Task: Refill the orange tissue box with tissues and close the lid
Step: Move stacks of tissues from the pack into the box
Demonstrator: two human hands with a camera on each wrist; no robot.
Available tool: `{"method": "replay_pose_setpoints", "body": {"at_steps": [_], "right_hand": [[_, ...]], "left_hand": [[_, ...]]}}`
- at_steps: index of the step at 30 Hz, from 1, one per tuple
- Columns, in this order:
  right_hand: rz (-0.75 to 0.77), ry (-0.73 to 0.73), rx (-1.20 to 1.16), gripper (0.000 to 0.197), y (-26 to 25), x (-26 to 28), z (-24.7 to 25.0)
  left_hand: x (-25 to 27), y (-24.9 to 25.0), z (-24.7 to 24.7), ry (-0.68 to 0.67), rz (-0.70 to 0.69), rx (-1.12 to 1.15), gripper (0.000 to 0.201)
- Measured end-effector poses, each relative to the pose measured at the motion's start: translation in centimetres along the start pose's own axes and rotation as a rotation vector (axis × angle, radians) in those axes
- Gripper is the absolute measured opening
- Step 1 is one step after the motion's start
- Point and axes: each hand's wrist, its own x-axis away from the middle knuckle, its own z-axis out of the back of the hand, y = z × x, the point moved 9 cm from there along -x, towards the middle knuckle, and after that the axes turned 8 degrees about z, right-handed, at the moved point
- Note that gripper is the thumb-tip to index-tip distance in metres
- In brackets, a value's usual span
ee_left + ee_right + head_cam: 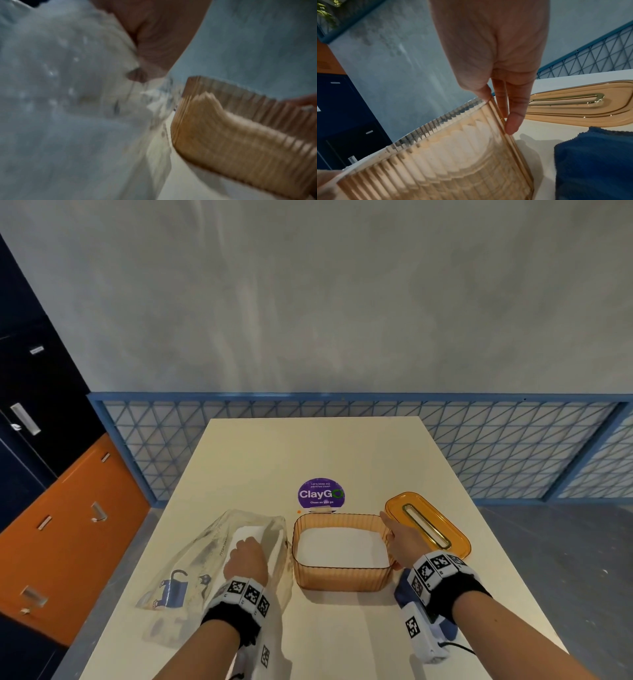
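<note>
The orange ribbed tissue box (342, 580) stands open in the middle of the table, with a white tissue stack (342, 546) lying inside it. Its orange slotted lid (428, 523) lies flat to the right of it. My right hand (388, 529) rests on the box's right wall, fingers (513, 121) straight down the outside and thumb at the rim corner. Left of the box lies a clear plastic tissue bag (205, 563) with white tissues (248, 533) showing. My left hand (245, 549) curls over it and grips it. The left wrist view is blurred, with the thumb (137, 75) against white material.
A purple ClayGo sign (321, 493) stands just behind the box. A dark blue cloth (594, 162) lies on the table under my right wrist. The cream table (308, 450) ends at a blue mesh railing (479, 440). Orange and dark cabinets (68, 525) stand to the left.
</note>
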Motion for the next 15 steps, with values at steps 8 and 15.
{"method": "replay_pose_setpoints", "body": {"at_steps": [8,15], "right_hand": [[0.264,0.202,-0.171,0.044,-5.8,1.8,4.9],[0.231,-0.289,-0.996,0.056,-14.1,3.9,2.2]], "left_hand": [[4.9,-0.1,10.4,0.373,-0.231,0.412,0.041],[10.1,5.9,10.8,0.553,-0.684,0.397,0.052]]}}
